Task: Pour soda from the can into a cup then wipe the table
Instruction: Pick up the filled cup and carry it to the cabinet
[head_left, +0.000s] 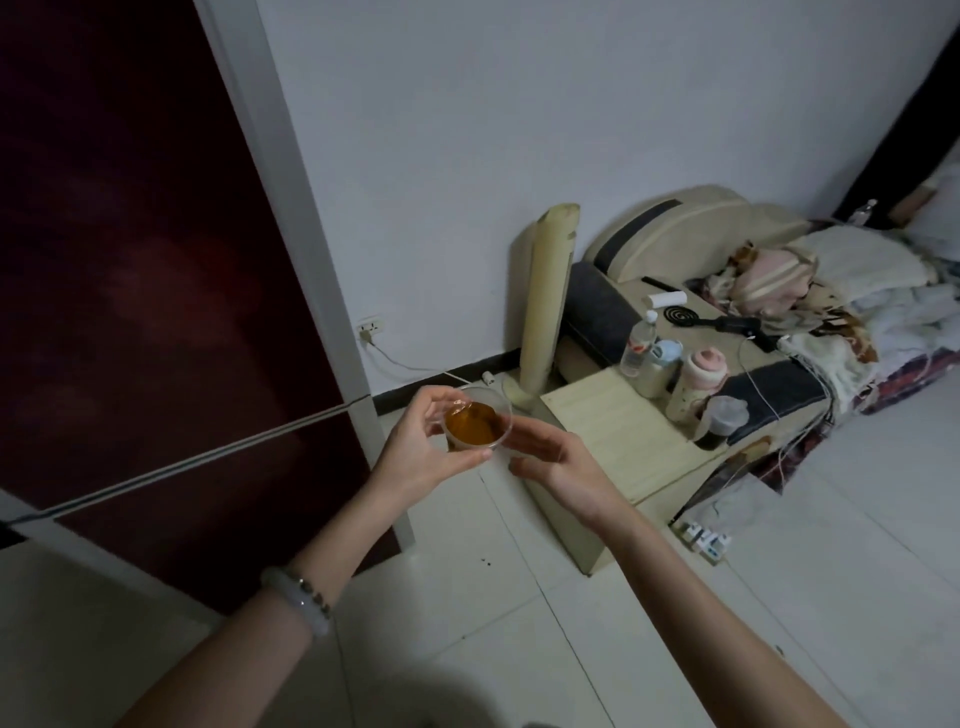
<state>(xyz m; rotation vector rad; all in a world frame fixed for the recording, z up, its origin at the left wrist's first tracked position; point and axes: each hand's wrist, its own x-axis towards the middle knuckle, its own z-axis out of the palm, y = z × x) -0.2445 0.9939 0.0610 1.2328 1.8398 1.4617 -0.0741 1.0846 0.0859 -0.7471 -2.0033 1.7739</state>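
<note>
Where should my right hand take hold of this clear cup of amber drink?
Grip the cup by its side wall below the rim, coming from its right with the right hand. The left hand holds the left side, fingers on the far wall and thumb on the near, leaving the right wall free. It is open-topped with liquid inside, so keep it level.
</note>
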